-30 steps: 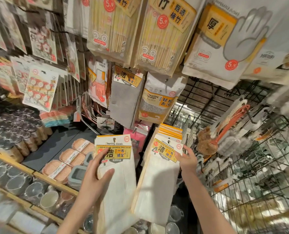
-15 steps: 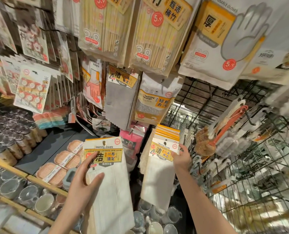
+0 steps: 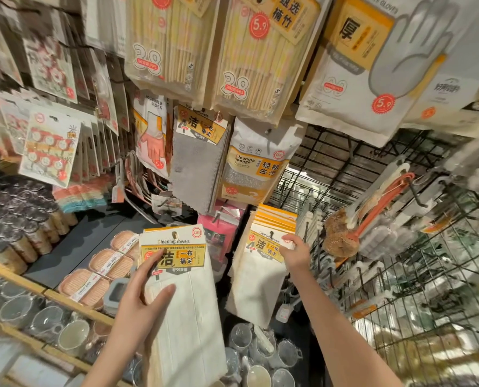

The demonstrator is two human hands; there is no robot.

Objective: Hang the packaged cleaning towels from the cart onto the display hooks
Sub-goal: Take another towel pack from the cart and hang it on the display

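My left hand grips a stack of white cleaning towel packs with a yellow label, held upright low in the middle. To its right, several identical towel packs hang in a row from a display hook, which their cards hide. My right hand pinches the upper right corner of the front hanging pack's header card. A grey towel pack with the same label hangs higher up.
Bamboo chopstick packs, glove packs and a cleaning sponge pack hang overhead. A wire grid rack with brushes stands at the right. Shelves at left hold jars, trays and glass cups; mugs sit below.
The stack in my left hand has risen slightly and turned more face-on. The hanging packs have swung back toward the rack under my right hand, which stays on the front card.
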